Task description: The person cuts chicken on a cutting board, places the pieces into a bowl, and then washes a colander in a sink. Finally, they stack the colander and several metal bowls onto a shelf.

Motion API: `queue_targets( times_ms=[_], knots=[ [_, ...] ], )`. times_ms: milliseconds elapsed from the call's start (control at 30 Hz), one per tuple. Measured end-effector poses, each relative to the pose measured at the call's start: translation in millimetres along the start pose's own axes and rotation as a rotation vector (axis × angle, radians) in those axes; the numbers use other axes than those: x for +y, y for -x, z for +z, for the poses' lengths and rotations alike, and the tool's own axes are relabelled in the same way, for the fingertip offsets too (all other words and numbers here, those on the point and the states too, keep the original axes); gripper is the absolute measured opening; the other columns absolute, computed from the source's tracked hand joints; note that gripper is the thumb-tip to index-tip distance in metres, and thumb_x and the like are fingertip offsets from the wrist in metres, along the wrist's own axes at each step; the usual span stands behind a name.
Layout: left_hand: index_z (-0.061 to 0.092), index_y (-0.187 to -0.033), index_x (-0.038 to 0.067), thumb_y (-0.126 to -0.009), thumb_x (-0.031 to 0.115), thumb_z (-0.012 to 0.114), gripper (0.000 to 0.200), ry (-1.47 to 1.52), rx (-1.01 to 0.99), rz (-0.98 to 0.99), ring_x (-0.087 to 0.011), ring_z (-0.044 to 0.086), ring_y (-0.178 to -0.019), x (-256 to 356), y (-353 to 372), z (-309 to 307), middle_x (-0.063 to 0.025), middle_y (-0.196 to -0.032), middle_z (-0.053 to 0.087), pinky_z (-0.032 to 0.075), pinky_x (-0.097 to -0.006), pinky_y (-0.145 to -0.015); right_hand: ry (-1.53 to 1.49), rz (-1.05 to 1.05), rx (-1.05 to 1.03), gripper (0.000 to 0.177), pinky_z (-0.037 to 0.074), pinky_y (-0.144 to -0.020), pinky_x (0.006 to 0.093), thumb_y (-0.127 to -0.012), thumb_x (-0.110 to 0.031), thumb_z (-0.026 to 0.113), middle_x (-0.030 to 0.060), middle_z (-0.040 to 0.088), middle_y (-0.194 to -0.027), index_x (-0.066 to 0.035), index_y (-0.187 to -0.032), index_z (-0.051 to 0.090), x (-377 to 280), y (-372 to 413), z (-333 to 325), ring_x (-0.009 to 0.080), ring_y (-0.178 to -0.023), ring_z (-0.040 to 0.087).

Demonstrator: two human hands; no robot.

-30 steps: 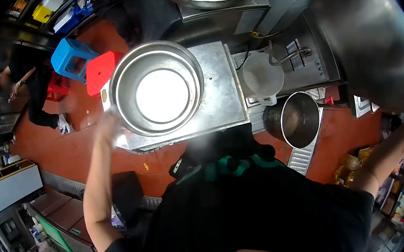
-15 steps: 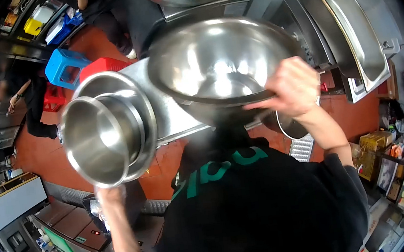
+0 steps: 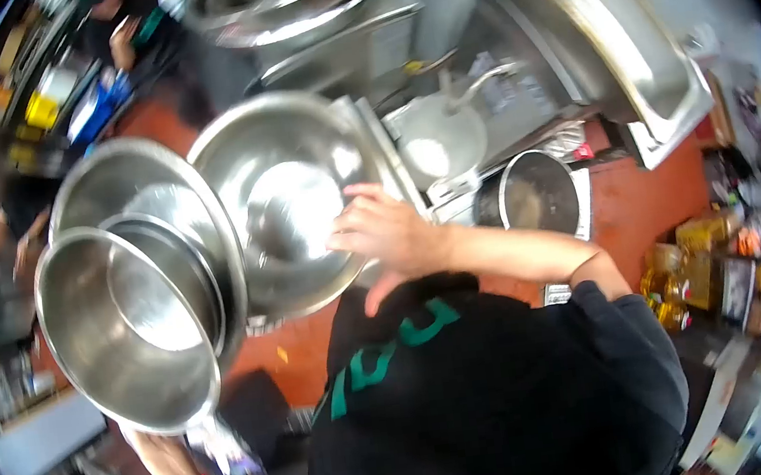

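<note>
My left hand (image 3: 156, 446) grips the lower edge of a stack of stainless steel mixing bowls (image 3: 119, 333). Their mouths tilt toward me, and my fingers are largely hidden under the front bowl. Just right of the stack lies a large, shiny steel mixing bowl (image 3: 286, 192), its inside facing up. My right hand (image 3: 394, 236) is at this bowl's right rim, fingers stretched over the inside and thumb spread apart below.
A round strainer-like pan (image 3: 440, 141) sits near a tap (image 3: 489, 80). Right of it stands a dark pot (image 3: 535, 196). Steel basins (image 3: 294, 13) are stacked at the back, and a long steel sink (image 3: 610, 24) is at upper right. Another person (image 3: 124, 41) is at upper left.
The large bowl has come down and left, from my right hand's grip to beside the stack. My right hand has followed and its fingers have spread. The stack has shifted lower left in view.
</note>
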State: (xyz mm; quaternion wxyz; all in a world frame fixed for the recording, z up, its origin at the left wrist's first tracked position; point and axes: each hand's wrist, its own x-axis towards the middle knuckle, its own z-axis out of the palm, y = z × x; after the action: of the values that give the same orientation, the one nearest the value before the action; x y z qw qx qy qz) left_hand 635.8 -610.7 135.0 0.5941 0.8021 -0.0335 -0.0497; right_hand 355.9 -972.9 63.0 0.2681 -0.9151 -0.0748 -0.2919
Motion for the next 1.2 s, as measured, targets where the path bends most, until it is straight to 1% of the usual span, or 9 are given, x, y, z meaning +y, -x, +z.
queue_targets(
  times_ms=[100,200,300,433,667,900,1033,1100,1200],
  knots=[
    [0.045,-0.126,0.004,-0.088,0.005,0.056,0.039,-0.013,-0.156,-0.016,-0.0186,0.051,-0.109,-6.9,-8.9,54.4,-0.0103,-0.122,0.052,0.043,-0.0302,-0.09,-0.032,0.184,0.208,0.084,0.038,-0.093,0.0442,-0.068,-0.066,0.059,0.0101,0.055,-0.106,-0.001,-0.12,0.047,-0.1,-3.3,-17.4,0.0275,-0.097,0.053],
    [0.043,-0.128,0.004,-0.088,0.004,0.057,0.042,-0.041,-0.307,0.025,-0.0184,0.05,-0.112,-1.4,-10.4,105.6,-0.0104,-0.125,0.05,0.042,-0.0302,-0.092,-0.487,0.622,0.447,0.056,0.047,-0.072,0.0289,-0.076,-0.017,0.072,0.0089,0.059,-0.091,-0.001,-0.124,0.046,-15.9,-24.3,-27.7,0.0161,-0.077,0.057],
    [0.041,-0.13,0.004,-0.087,0.003,0.057,0.046,-0.062,-0.387,0.186,-0.0182,0.048,-0.115,13.3,-9.9,150.2,-0.0105,-0.128,0.048,0.04,-0.0301,-0.094,-0.341,0.888,0.427,0.047,0.048,-0.067,0.0285,-0.075,-0.018,0.072,0.0079,0.059,-0.08,0.0,-0.114,0.054,-20.8,-20.2,-23.9,0.0175,-0.069,0.057],
    [0.039,-0.134,0.004,-0.087,0.001,0.058,0.051,0.032,-0.325,0.49,-0.0179,0.046,-0.118,60.6,-18.3,167.9,-0.0106,-0.132,0.046,0.038,-0.0301,-0.098,0.386,0.751,0.217,0.02,0.047,-0.054,0.0291,-0.077,-0.015,0.07,0.0072,0.06,-0.071,-0.003,-0.091,0.064,-0.8,49.9,-22.6,0.0179,-0.057,0.058],
    [0.04,-0.134,0.002,-0.084,-0.003,0.06,0.054,0.283,-0.499,0.357,-0.0166,0.049,-0.117,35.0,-24.4,192.0,-0.0105,-0.132,0.048,0.038,-0.0287,-0.1,0.04,1.053,0.279,0.022,0.047,-0.062,0.0263,-0.082,-0.013,0.066,0.0077,0.063,-0.08,-0.002,-0.101,0.064,-24.2,85.8,-40.5,0.0134,-0.064,0.058],
    [0.042,-0.132,0.001,-0.076,-0.001,0.065,0.06,-0.248,-0.642,0.401,-0.02,0.049,-0.111,29.4,6.6,207.2,-0.0094,-0.12,0.053,0.037,-0.031,-0.097,-0.356,1.105,0.408,0.031,0.049,-0.072,0.0297,-0.083,-0.011,0.064,0.0096,0.064,-0.096,-0.004,-0.113,0.058,-14.8,70.9,-24.3,0.0149,-0.079,0.061],
    [0.045,-0.127,0.003,-0.075,-0.001,0.065,0.055,0.149,-0.695,-0.028,-0.016,0.053,-0.097,-17.0,24.7,197.6,-0.0055,-0.109,0.056,0.042,-0.0293,-0.087,0.616,0.672,0.731,0.042,0.046,-0.077,0.034,-0.073,-0.005,0.07,0.0121,0.06,-0.097,-0.001,-0.113,0.056,-48.3,50.6,-142.7,0.0239,-0.092,0.058],
    [0.045,-0.125,0.005,-0.078,-0.002,0.062,0.05,0.297,-0.547,-0.35,-0.016,0.055,-0.095,-18.7,43.8,199.5,-0.0054,-0.107,0.058,0.043,-0.0304,-0.084,1.373,0.652,0.422,0.054,0.048,-0.076,0.0413,-0.072,-0.019,0.072,0.0149,0.058,-0.096,-0.001,-0.119,0.052,-33.6,53.3,-201.8,0.0331,-0.081,0.057],
    [0.044,-0.125,0.004,-0.079,0.0,0.063,0.05,0.374,-0.481,-0.362,-0.0178,0.056,-0.095,-19.3,53.4,210.4,-0.0075,-0.107,0.058,0.044,-0.0298,-0.085,1.54,0.687,0.218,0.047,0.049,-0.071,0.0419,-0.073,-0.023,0.071,0.0159,0.061,-0.09,-0.002,-0.112,0.054,18.7,79.5,-227.2,0.0331,-0.076,0.059]
  ],
)
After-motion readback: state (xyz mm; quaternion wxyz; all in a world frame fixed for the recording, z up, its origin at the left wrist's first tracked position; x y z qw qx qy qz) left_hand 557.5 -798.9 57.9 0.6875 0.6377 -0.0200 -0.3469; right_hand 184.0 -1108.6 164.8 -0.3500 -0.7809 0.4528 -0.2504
